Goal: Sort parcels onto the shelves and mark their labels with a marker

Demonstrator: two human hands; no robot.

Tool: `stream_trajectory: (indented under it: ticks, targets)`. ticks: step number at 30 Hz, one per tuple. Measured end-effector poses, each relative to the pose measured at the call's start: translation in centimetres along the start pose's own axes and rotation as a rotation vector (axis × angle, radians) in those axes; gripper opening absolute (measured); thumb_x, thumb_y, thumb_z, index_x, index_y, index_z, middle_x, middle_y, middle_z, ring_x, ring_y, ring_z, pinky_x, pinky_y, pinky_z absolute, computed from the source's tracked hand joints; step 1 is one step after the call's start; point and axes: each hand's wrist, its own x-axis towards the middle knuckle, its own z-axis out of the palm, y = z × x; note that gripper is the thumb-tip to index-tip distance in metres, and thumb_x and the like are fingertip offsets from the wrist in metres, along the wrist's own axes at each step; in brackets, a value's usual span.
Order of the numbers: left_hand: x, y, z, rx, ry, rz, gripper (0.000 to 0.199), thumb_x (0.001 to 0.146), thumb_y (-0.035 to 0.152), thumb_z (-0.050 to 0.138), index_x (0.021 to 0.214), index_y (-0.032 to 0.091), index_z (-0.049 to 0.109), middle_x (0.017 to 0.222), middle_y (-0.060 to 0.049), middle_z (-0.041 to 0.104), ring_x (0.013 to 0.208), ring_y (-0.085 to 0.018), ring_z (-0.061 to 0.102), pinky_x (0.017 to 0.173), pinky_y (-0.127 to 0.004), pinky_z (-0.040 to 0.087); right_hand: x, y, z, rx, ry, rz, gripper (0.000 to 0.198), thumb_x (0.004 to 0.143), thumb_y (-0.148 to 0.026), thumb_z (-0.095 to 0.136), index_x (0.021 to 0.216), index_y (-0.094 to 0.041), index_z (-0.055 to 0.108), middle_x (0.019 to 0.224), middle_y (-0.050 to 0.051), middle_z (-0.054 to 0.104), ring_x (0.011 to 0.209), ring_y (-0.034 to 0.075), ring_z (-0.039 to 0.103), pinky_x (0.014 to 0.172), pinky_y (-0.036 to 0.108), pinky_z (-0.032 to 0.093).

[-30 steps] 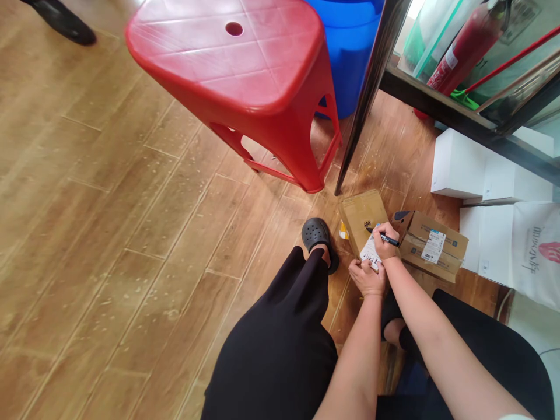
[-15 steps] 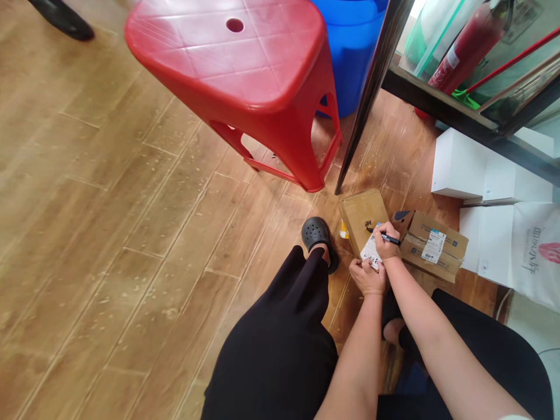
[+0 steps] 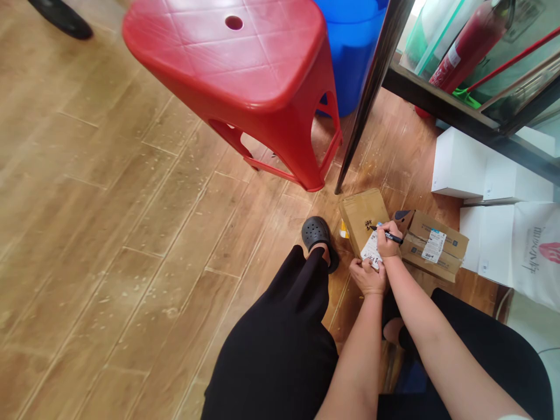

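My right hand (image 3: 387,242) is closed round a black marker (image 3: 394,237), its tip at dark handwriting on top of a brown cardboard box (image 3: 363,205). A white label (image 3: 370,252) with black writing lies on that box, partly covered by my hands. With its fingers curled, my left hand (image 3: 368,277) grips the box's near edge. Just to the right sits a second cardboard box (image 3: 450,255), bearing a white label (image 3: 434,245) with a blue corner.
A red plastic stool (image 3: 262,76) stands ahead, with a blue bin (image 3: 347,64) behind it. A dark metal frame (image 3: 367,99) borders the right side. Several white boxes (image 3: 459,166) and a fire extinguisher (image 3: 468,49) are on the right. My black clog (image 3: 315,232) is beside the box.
The marker and my right hand have shifted slightly to the right. A few more black strokes show on the box. My left hand stays at the near edge.
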Motion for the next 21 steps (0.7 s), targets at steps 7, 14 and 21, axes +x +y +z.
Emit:
stream_trajectory:
  ticks: [7, 14, 21]
  targets:
    - [-0.01, 0.03, -0.06, 0.011, 0.046, 0.049, 0.018, 0.076, 0.026, 0.068, 0.085, 0.021, 0.053, 0.103, -0.008, 0.04, 0.093, -0.026, 0.045, 0.083, -0.04, 0.043, -0.04, 0.07, -0.06, 0.021, 0.009, -0.025, 0.023, 0.088, -0.032, 0.05, 0.066, -0.027, 0.042, 0.057, -0.004, 0.051, 0.054, 0.016, 0.052, 0.057, 0.03, 0.045]
    - [-0.08, -0.33, 0.07, 0.003, -0.025, 0.012, 0.022, 0.075, 0.03, 0.071, 0.086, 0.021, 0.054, 0.103, -0.008, 0.04, 0.093, -0.026, 0.046, 0.083, -0.04, 0.043, 0.0, 0.18, 0.0, 0.015, 0.038, -0.009, 0.024, 0.088, -0.033, 0.05, 0.067, -0.027, 0.041, 0.057, -0.004, 0.05, 0.055, 0.017, 0.051, 0.058, 0.03, 0.045]
    - [-0.06, -0.12, 0.04, -0.002, -0.011, 0.01, 0.022, 0.075, 0.028, 0.071, 0.085, 0.022, 0.053, 0.103, -0.008, 0.04, 0.093, -0.026, 0.046, 0.083, -0.04, 0.043, 0.11, 0.21, 0.09, 0.022, 0.048, 0.008, 0.025, 0.088, -0.033, 0.051, 0.066, -0.027, 0.04, 0.057, -0.004, 0.05, 0.056, 0.017, 0.05, 0.057, 0.03, 0.044]
